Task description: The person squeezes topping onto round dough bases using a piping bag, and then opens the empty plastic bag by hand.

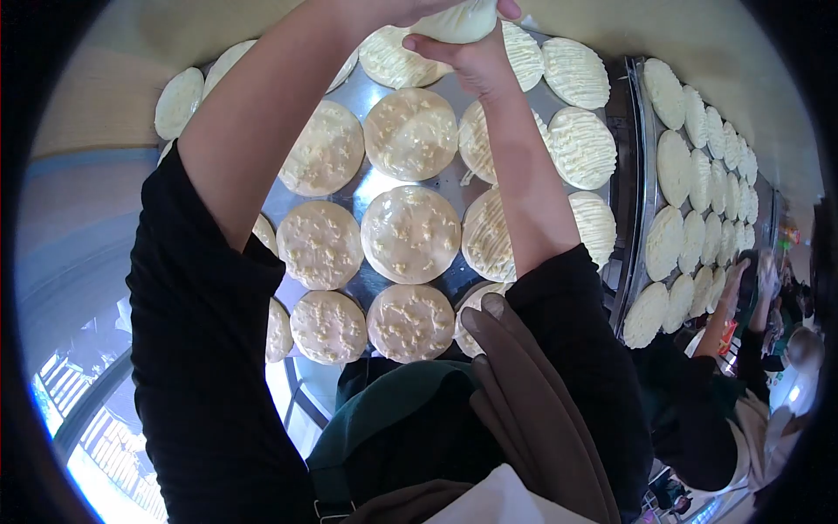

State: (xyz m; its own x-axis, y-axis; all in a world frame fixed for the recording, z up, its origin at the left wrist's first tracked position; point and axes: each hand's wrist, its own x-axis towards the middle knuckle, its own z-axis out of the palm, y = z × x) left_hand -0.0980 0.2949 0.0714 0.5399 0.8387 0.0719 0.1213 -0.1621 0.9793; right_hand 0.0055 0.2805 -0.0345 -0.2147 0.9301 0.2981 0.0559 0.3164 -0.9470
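At the top edge, my left hand (pixel 380 7) is closed around a soft, pale bag (pixel 463 22) that looks like a piping bag filled with cream. My right hand (pixel 476 57) also grips this bag, its thumb stretched along the lower side. The bag's upper part and its tip are out of view or hidden. Below my hands, flat round cakes (pixel 410 234) lie in rows on a shiny metal tray (pixel 375 185). Some carry glossy topping with small pale clumps. Others, such as the round at right (pixel 580 148), bear wavy lines of cream.
A second metal tray (pixel 642 175) at right holds several rows of pale rounds (pixel 674 166). Beyond it, a co-worker's arms (pixel 729 297) reach over that tray. A pale wall (pixel 96 96) stands at the left.
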